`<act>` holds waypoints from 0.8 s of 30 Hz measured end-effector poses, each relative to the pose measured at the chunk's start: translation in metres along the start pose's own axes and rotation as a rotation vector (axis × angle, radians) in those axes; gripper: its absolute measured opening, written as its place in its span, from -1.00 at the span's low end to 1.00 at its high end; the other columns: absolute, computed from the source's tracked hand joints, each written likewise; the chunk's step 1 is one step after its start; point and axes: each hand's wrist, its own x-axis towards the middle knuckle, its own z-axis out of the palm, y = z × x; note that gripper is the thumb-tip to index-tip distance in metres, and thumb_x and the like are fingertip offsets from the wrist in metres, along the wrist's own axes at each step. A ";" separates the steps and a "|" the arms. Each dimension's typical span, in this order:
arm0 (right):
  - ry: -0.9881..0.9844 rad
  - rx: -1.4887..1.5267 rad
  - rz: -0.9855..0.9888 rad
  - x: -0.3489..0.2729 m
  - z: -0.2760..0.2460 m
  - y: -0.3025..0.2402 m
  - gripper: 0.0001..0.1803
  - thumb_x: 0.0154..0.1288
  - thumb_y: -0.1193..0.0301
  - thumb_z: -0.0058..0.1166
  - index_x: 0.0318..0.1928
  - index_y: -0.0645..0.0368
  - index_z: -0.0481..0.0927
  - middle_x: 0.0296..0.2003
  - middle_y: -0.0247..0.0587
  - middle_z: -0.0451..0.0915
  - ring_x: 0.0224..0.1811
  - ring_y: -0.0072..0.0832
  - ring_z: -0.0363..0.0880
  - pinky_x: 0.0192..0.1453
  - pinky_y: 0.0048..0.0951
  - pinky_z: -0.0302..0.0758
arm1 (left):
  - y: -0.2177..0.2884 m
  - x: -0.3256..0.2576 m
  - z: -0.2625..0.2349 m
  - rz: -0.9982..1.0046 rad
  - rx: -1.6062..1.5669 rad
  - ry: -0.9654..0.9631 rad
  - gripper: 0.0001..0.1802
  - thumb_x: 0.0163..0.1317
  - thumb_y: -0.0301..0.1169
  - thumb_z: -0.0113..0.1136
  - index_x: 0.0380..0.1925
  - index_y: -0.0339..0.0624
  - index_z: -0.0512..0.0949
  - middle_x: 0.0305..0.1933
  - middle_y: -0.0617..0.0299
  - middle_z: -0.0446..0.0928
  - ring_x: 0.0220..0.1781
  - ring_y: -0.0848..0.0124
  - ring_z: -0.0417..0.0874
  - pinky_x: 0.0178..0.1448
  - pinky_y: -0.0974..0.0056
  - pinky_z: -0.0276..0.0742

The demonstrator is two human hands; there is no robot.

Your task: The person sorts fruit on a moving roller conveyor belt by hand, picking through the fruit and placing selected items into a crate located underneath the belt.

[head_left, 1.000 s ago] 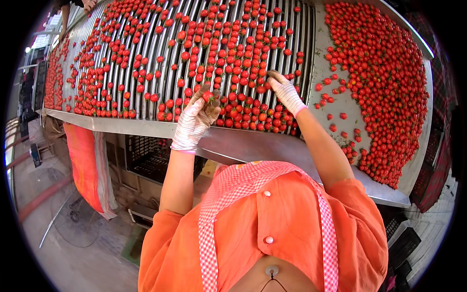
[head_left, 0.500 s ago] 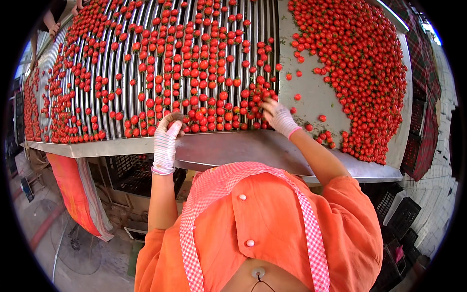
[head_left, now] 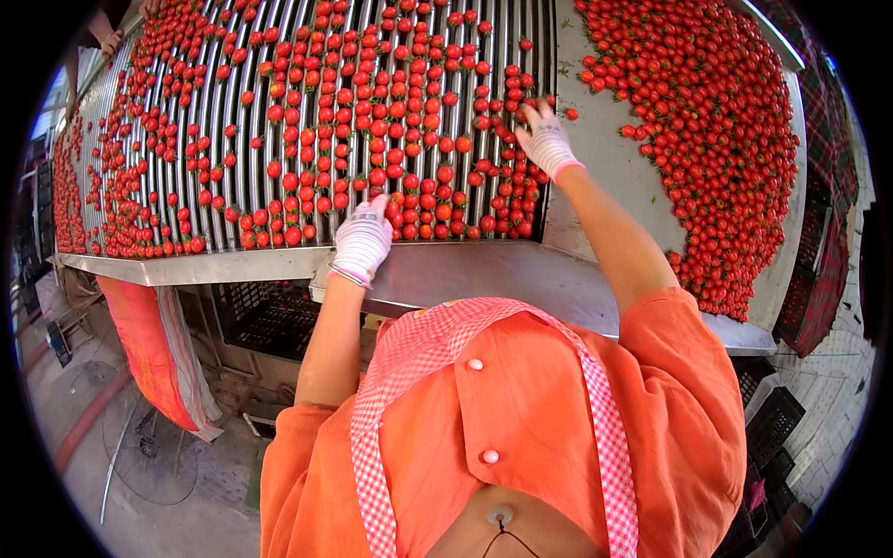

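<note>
Small red tomatoes [head_left: 395, 172] lie in rows on the metal rollers [head_left: 237, 177] of a sorting table. My left hand [head_left: 364, 240], in a white striped glove, is at the near edge of the rollers. Its fingertips reach forward beside the nearest tomatoes, and I see nothing held in it. My right hand [head_left: 546, 142], gloved the same way, is over the right end of the rollers. Its fingers are spread and slightly blurred, close to a few tomatoes there. A dense heap of tomatoes [head_left: 716, 139] covers much of the flat metal tray [head_left: 609, 177] on the right.
A metal ledge [head_left: 474, 274] runs along the near side. Black crates [head_left: 270, 316] stand beneath the table, and more crates [head_left: 774, 418] are at the right. A red-orange sack [head_left: 139, 344] hangs at the left. Another person's hand [head_left: 112, 42] rests at the far left edge.
My right hand has moved away from me, up along the right end of the rollers. My left hand has shifted right. Several loose tomatoes have gone from the tray's left part.
</note>
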 end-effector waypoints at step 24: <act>0.044 -0.228 -0.314 0.023 -0.025 0.076 -0.42 0.23 0.31 0.18 0.29 -0.06 0.45 0.33 -0.08 0.33 0.35 -0.16 0.38 0.43 -0.16 0.34 | 0.012 0.048 -0.009 -0.023 0.292 0.216 -0.71 0.29 -0.17 0.28 -0.25 -0.18 0.58 -0.24 -0.02 0.68 -0.21 0.01 0.75 -0.16 -0.04 0.66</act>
